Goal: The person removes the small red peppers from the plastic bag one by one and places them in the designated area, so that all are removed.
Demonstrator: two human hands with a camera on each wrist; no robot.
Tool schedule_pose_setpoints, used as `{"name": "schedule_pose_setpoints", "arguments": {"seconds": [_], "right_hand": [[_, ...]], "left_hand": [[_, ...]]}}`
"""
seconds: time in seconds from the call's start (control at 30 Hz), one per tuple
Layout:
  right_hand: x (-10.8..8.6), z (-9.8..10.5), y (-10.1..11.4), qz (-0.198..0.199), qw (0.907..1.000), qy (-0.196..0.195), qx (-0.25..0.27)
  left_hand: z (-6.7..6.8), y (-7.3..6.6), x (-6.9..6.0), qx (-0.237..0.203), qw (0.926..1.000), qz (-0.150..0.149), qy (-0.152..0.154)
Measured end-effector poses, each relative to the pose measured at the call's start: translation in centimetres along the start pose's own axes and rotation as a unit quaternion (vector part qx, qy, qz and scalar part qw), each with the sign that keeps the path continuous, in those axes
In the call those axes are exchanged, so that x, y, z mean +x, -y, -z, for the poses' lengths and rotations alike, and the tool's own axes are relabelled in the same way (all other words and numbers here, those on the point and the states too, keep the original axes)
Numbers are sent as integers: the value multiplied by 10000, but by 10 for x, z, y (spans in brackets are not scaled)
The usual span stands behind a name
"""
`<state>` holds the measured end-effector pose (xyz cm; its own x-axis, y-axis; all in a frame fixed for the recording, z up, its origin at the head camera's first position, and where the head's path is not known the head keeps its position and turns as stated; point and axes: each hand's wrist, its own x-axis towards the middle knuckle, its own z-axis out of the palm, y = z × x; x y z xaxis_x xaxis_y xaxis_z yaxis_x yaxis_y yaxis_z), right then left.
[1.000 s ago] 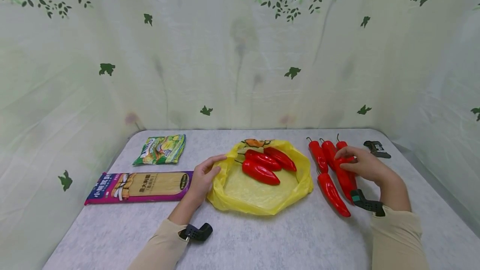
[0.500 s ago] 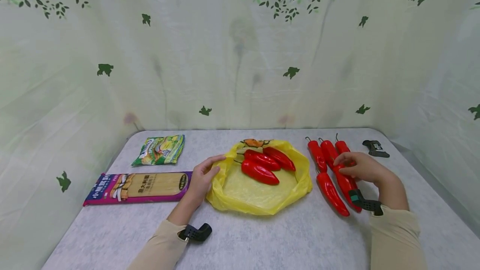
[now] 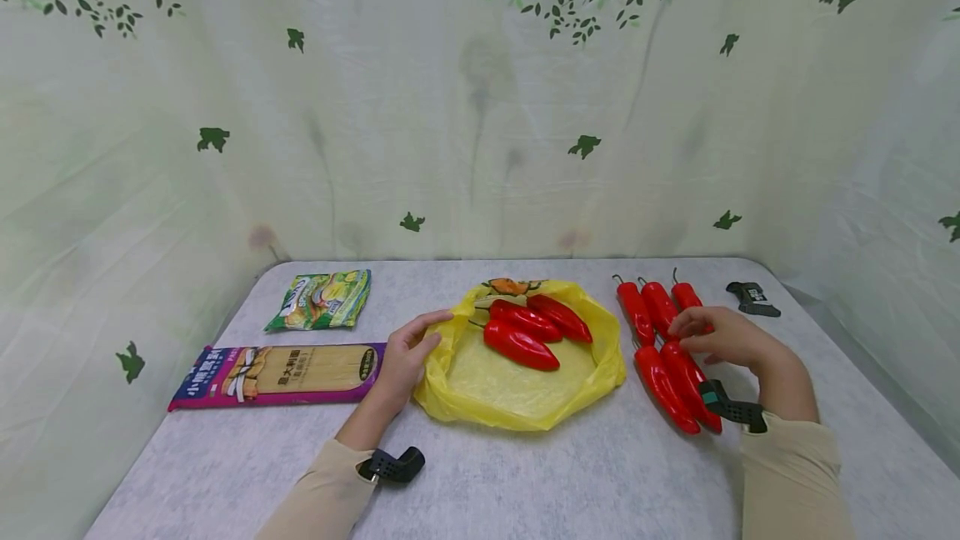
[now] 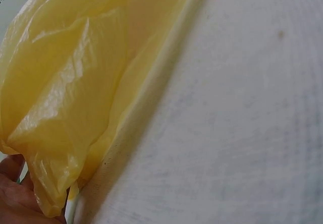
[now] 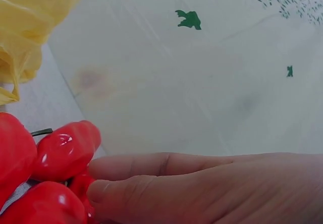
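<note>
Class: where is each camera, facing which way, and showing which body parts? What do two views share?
Head: on the head, facing forward and down at the yellow bag and red peppers; left hand, right hand and sleeves show.
Left wrist: on that wrist, facing the bag; part of the left hand shows.
Right wrist: on that wrist, facing the peppers and backdrop; right hand shows.
Both wrist views share the bag.
</note>
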<state>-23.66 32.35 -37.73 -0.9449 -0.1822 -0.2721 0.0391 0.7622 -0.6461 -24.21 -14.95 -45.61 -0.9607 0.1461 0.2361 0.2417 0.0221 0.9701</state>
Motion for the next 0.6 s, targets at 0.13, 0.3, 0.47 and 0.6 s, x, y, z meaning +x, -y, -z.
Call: {"name": "schedule_pose_setpoints", "arguments": {"seconds": [0.13, 0.3, 0.47, 0.6], "right_hand": [[0, 0, 4, 90, 9996, -141, -206], [1, -1, 12, 146, 9981, -488, -337], [1, -3, 26, 279, 9963, -728, -355], [-4, -3, 42, 470, 9947, -857, -317]], "left_hand": [[0, 2, 1, -30, 10000, -79, 40], [1, 2, 1, -79, 9999, -102, 79], [1, 2, 1, -90, 9999, -36, 62], [1, 2, 1, -61, 10000, -30, 69]]}}
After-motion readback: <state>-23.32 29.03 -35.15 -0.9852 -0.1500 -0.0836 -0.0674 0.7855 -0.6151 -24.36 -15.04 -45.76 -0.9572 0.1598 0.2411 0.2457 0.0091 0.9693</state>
